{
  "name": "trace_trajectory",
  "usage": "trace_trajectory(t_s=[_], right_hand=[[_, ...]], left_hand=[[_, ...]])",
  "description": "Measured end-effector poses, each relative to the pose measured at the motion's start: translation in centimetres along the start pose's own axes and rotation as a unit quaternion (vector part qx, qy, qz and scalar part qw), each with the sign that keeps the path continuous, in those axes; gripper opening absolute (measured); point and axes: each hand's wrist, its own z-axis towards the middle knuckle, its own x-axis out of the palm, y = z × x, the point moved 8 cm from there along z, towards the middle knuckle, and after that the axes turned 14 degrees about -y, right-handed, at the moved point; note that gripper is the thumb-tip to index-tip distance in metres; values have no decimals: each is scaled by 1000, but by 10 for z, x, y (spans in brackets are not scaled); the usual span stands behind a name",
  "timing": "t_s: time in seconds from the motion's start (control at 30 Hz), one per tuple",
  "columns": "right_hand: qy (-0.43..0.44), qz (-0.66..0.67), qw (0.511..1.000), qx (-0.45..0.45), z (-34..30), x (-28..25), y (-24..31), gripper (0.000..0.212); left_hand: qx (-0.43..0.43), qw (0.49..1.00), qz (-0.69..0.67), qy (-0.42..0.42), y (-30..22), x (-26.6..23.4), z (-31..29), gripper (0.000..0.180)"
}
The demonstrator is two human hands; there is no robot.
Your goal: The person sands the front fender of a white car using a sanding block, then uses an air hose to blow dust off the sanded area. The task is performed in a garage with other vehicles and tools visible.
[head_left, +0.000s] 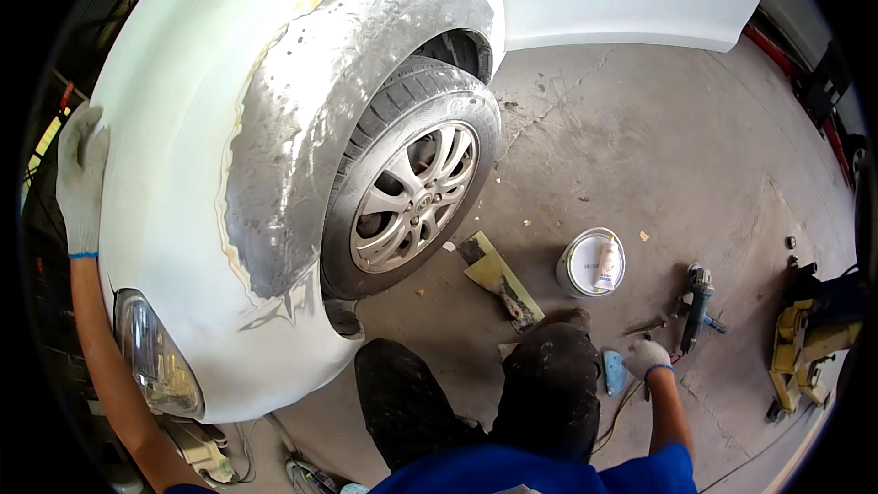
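My left hand (pixel 80 178), in a white knit glove, rests at the outer edge of a white car fender (pixel 174 146). Its thumb and fingers look apart, and part of it is hidden by the edge. Around the wheel arch the fender is stripped to dented bare metal (pixel 293 128). Low at the right, my gloved right hand (pixel 647 359) is closed around the handle of a hammer (pixel 647 327), whose head points away from me. Close by lie a corded angle grinder (pixel 700 306) and a light blue flat piece (pixel 614 373).
The wheel (pixel 416 192) stands beyond my knees. Right of it are a green spreader board (pixel 498 279) and a lidded can (pixel 578 265) with a tube on top. A white door (pixel 622 0) stands out at the back. Yellow equipment (pixel 796 357) sits far right; a headlight (pixel 155 357) is near left.
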Motion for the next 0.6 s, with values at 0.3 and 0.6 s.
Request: trace_trajectory(t_s=[0.3, 0.6], right_hand=[[-269, 133, 943, -147, 85, -100, 148, 34], [-102, -334, 913, -212, 250, 51, 195, 38]], left_hand=[[-5, 994, -111, -15, -22, 3, 6, 42], [-61, 991, -118, 28, 8, 16, -6, 38]])
